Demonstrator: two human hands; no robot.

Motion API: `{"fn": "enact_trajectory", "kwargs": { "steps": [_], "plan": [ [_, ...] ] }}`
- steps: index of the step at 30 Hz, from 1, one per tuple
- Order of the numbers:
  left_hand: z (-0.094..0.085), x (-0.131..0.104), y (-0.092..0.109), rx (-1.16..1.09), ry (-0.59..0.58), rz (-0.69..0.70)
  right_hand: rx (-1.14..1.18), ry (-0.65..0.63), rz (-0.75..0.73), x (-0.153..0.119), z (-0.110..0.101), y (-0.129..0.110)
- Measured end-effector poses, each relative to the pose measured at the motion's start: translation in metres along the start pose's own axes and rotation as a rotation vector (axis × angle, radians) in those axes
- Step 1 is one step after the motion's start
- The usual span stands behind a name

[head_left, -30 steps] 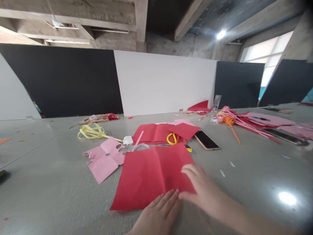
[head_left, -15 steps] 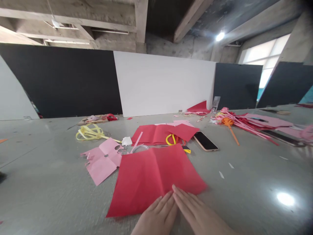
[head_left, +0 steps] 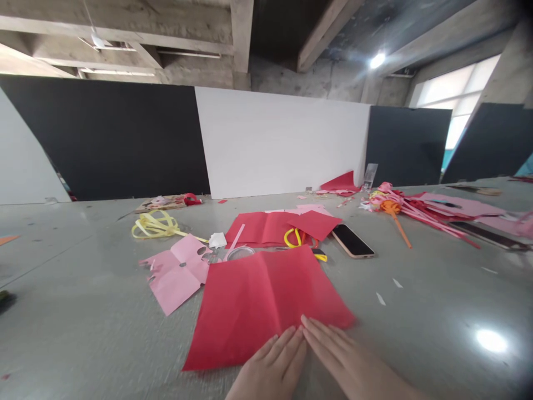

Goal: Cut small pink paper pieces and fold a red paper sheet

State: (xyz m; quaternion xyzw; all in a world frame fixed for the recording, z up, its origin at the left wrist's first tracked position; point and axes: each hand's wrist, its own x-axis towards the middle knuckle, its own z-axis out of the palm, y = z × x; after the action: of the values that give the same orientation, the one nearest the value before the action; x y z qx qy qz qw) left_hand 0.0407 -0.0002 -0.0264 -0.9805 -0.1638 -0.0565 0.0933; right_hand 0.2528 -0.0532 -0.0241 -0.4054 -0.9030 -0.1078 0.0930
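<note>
A red sheet of paper (head_left: 245, 305), with a crease running down its middle, lies on the grey table in front of me. My left hand (head_left: 272, 364) rests with fingers outstretched on the sheet's near edge. Beside it, my right hand (head_left: 337, 353) lies flat on the same edge, its fingertips meeting those of the left. The palms cover part of the near edge. Left of the sheet is a pink paper with cut holes (head_left: 177, 278). Just behind are a roll of clear tape (head_left: 241, 253) and yellow-handled scissors (head_left: 292, 238), partly hidden by paper.
A phone (head_left: 353, 241) lies behind on the right. More red paper (head_left: 258, 228) and a yellow ribbon bundle (head_left: 156, 225) are farther back. An orange paper flower (head_left: 391, 208) sits among pink strips at right. A white panel (head_left: 287, 144) stands along the table's far side.
Both hands have slid slightly to the right along the near edge, fingers still flat. The red sheet lies nearly as before; the whole view has shifted a little.
</note>
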Motion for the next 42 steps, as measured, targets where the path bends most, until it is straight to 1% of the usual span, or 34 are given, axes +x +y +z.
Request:
{"fn": "enact_trajectory", "kwargs": {
  "steps": [3,9,14,18,20,27,30,34,39,42],
  "plan": [
    [0.003,-0.001,0.0,-0.019,0.024,0.004,0.03,-0.004,0.019,-0.004,-0.006,0.001],
    [0.004,-0.002,-0.001,-0.015,0.045,0.009,0.077,-0.072,0.099,-0.007,-0.025,-0.003],
    [0.003,-0.002,0.0,-0.006,0.047,0.012,0.032,-0.027,0.123,-0.013,-0.03,-0.004],
    [0.002,-0.001,0.0,-0.016,0.031,0.007,0.009,0.041,0.135,-0.02,-0.029,-0.002],
    [0.001,-0.001,0.0,-0.017,0.023,0.008,-0.005,0.055,0.142,-0.023,-0.027,-0.001],
    [-0.001,-0.001,0.0,-0.026,0.01,0.008,-0.043,0.043,0.175,-0.03,-0.021,0.0],
    [0.0,-0.002,0.0,-0.028,0.014,0.005,-0.077,0.046,0.189,-0.033,-0.018,0.001],
    [0.004,-0.002,-0.001,-0.05,0.03,0.004,-0.069,0.064,0.253,-0.035,-0.015,0.001],
    [0.001,-0.001,-0.001,-0.05,0.001,0.001,-0.113,0.039,0.3,-0.038,-0.01,0.003],
    [-0.001,0.0,-0.001,-0.041,-0.019,-0.004,-0.164,0.042,0.334,-0.043,-0.004,0.003]
  ]
}}
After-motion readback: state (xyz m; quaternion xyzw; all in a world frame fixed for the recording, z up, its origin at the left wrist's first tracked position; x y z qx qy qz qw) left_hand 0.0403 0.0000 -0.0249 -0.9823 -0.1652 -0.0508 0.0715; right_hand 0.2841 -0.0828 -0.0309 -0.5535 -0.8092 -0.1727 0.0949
